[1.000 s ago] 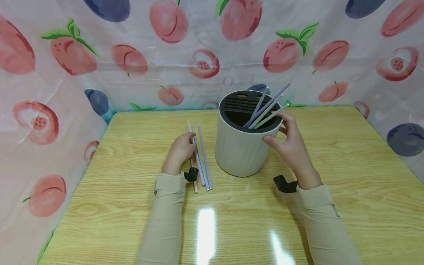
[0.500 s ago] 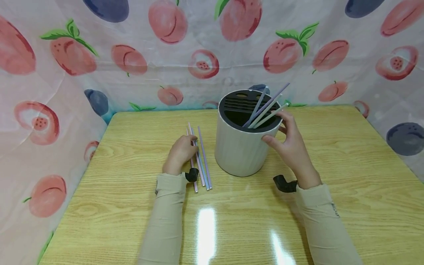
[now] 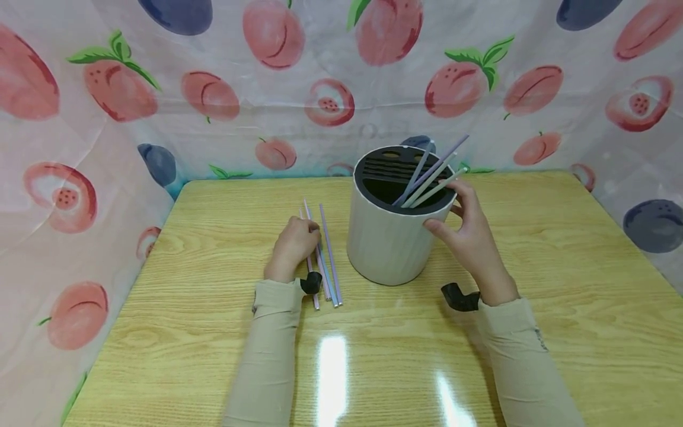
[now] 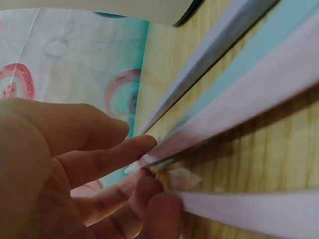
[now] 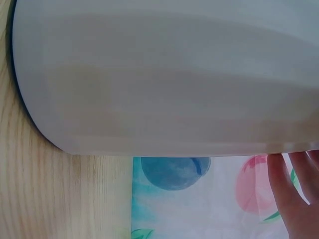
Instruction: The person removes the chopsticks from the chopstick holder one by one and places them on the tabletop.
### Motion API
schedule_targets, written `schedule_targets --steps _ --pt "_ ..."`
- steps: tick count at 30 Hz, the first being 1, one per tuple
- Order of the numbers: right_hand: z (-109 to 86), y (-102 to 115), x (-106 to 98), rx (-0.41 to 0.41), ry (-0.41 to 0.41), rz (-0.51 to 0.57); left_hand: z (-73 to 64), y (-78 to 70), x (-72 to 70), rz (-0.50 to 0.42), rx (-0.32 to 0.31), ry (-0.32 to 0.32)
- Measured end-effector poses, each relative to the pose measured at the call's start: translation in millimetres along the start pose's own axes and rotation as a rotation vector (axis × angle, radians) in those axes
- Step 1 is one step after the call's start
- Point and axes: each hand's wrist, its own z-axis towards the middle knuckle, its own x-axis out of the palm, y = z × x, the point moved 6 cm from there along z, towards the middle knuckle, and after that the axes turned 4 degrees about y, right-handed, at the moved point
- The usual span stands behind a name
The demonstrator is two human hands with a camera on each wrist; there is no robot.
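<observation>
Several pastel chopsticks lie on the wood-grain table left of a white knife-and-utensil holder (image 3: 392,249). My left hand (image 3: 293,243) is over them, its curled fingers reaching in around a pink chopstick (image 4: 239,99). Its fingertips meet on both sides of that stick, and a second pale pink chopstick (image 4: 249,209) touches the lower fingers. To the right of these lie a blue chopstick (image 4: 249,59) and a purple chopstick (image 3: 328,243). My right hand (image 3: 466,228) grips the holder's right rim, thumb in front and fingers behind. More chopsticks (image 3: 450,149) lean out of the holder's open front compartment.
The holder's dark lid (image 3: 389,166) has narrow slots and round holes at the back. A fruit-print cloth (image 3: 213,142) hangs behind and at both sides of the table (image 3: 176,273). A black wrist mount (image 3: 460,298) juts from the right cuff.
My left hand has shifted slightly right and lower across the chopsticks, and the far ends of the pink ones have moved a little toward me. The right hand and holder stay put.
</observation>
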Motion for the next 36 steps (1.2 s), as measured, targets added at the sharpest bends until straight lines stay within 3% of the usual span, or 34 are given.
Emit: schedule_targets --steps 7,13,17,22,30,36 --pt "-2.0 0.5 1.6 -0.014 -0.005 -0.002 -1.0 2.2 0.0 0.002 -0.03 -0.006" --pt "-2.6 0.5 2.2 -0.004 -0.006 -0.009 -3.4 -4.3 -5.7 -0.019 0.027 -0.04" --pt "-3.6 0.0 2.8 0.011 -0.004 -0.008 -8.0 -20.5 -17.0 -0.072 0.142 -0.099" --pt "-5.1 0.6 3.0 0.02 -0.003 -0.017 -24.2 -52.5 -38.7 -0.153 0.308 -0.221" --pt "-5.7 1.1 2.8 0.009 -0.003 -0.009 -66.9 -105.8 -67.8 -0.207 0.636 -0.524" --pt "-5.9 0.7 3.1 0.015 -0.003 -0.007 -99.5 -137.7 -73.7 -0.247 0.865 -0.631"
